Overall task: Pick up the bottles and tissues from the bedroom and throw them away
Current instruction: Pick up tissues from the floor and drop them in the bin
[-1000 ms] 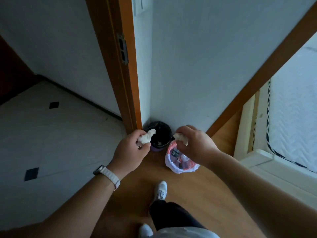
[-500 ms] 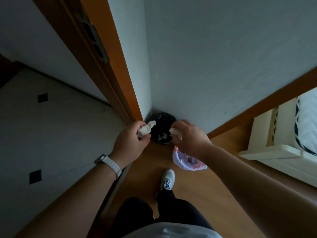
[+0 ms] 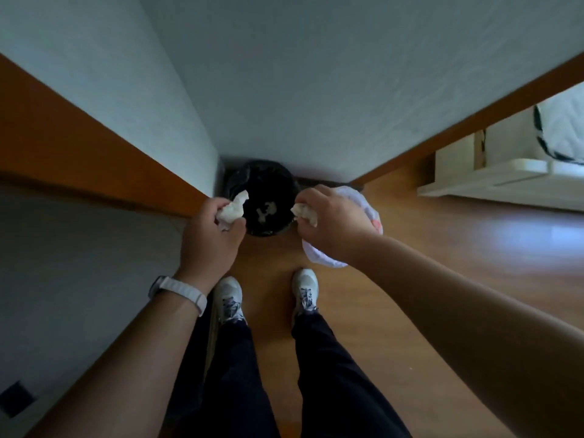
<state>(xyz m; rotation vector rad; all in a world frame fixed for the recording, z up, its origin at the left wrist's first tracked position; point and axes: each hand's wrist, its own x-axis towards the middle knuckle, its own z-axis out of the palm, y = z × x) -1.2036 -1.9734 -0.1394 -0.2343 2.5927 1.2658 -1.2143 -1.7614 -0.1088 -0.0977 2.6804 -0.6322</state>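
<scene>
A round black bin [image 3: 278, 191] lined with a dark bag stands on the floor in the wall corner, some pale scraps at its bottom. My left hand [image 3: 210, 238] grips a crumpled white tissue [image 3: 233, 210] at the bin's left rim. My right hand [image 3: 331, 222] pinches another crumpled tissue [image 3: 304, 212] at the bin's right rim. Under my right hand lies a white and pink plastic bag [image 3: 363, 203] on the floor; what it holds is hidden.
White walls meet behind the bin. An orange wooden door frame [image 3: 79, 153] runs along the left. A white bed frame [image 3: 493, 181] with a mattress stands at the right. My two feet in white shoes [image 3: 305, 287] stand on the wooden floor just before the bin.
I have stepped closer and now look straight down into the bin. Both hands, still holding their tissues, have come to the bin's rim on either side.
</scene>
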